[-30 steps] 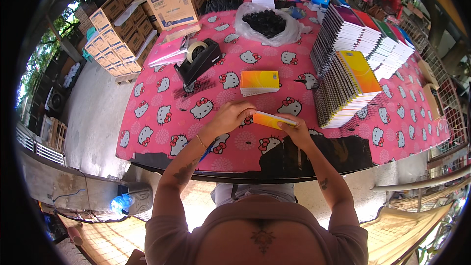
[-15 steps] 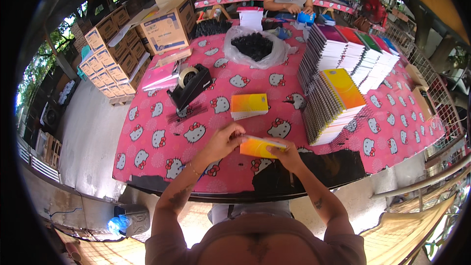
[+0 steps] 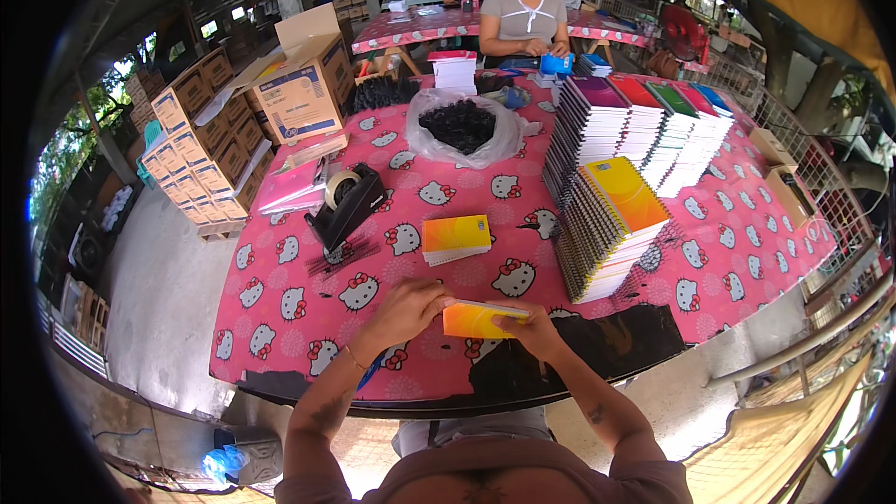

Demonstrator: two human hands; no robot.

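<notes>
One yellow-orange notebook (image 3: 476,319) is held above the bench (image 3: 504,210), close to its near edge and about midway between its left and right corners. Right hand (image 3: 528,323): grasping the notebook's right end, thumb laid over the cover. Left hand (image 3: 413,306): fingers curled at the left end; whether they pinch the notebook or some small part cannot be told. Done, to judge by appearance: a tall stack of spiral-bound notebooks (image 3: 623,215) in the same colours, toward the right edge, dark coils along its left face; behind it, toward the far right corner, rows of notebooks (image 3: 646,121) with purple, red, green, pink and blue covers. Apparently left: the held notebook, on which no finished coil can be made out, and a low pile of pads (image 3: 456,235) beyond the hands, its binding too small to tell. Black pieces (image 3: 457,125) lie heaped in a clear plastic bag (image 3: 508,136) near the far edge.
</notes>
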